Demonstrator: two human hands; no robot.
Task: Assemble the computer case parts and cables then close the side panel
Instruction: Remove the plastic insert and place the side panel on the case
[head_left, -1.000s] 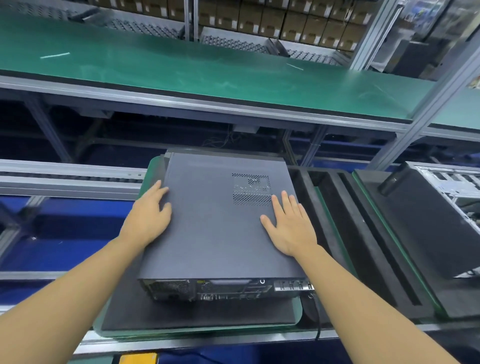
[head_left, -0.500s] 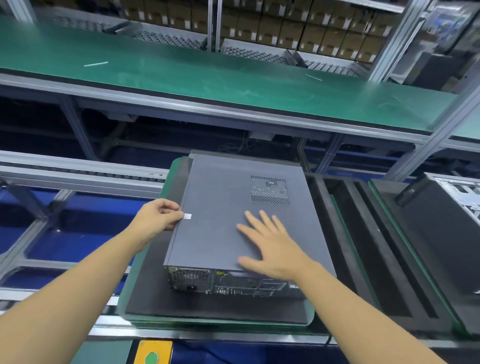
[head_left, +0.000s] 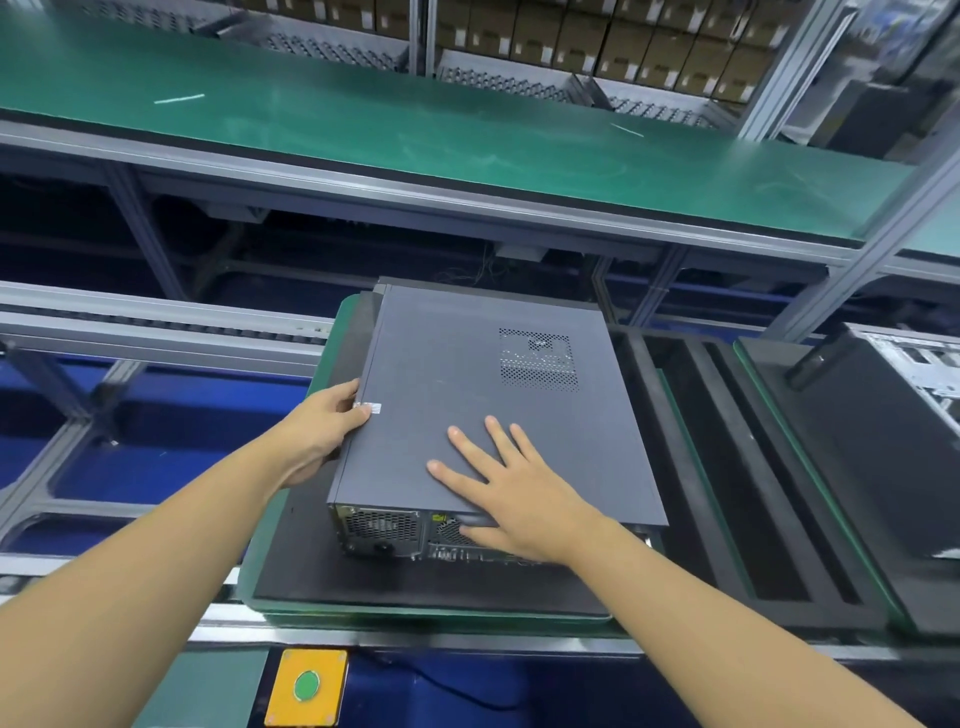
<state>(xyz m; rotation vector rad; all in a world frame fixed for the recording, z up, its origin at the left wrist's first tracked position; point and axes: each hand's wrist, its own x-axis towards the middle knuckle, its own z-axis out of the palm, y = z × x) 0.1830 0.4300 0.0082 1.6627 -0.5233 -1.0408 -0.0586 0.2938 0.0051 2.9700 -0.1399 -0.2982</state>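
Observation:
A dark grey computer case (head_left: 467, 379) lies on its side on a black foam pad over a green pallet (head_left: 291, 551). Its side panel, with a perforated vent (head_left: 537, 361), covers the top. The rear ports (head_left: 384, 530) face me. My left hand (head_left: 324, 431) grips the case's left edge, thumb on top beside a small white sticker (head_left: 370, 408). My right hand (head_left: 511, 499) lies flat with spread fingers on the panel near its rear edge.
To the right sit an empty black foam tray (head_left: 737, 467) and another open case (head_left: 914, 384). A green workbench (head_left: 415, 130) runs behind, with stacked cartons above. A yellow box with a green button (head_left: 306, 686) is below the conveyor rail.
My left hand left the panel top and took the left edge. My right hand slid back toward the rear edge. The camera view shifted left and closer.

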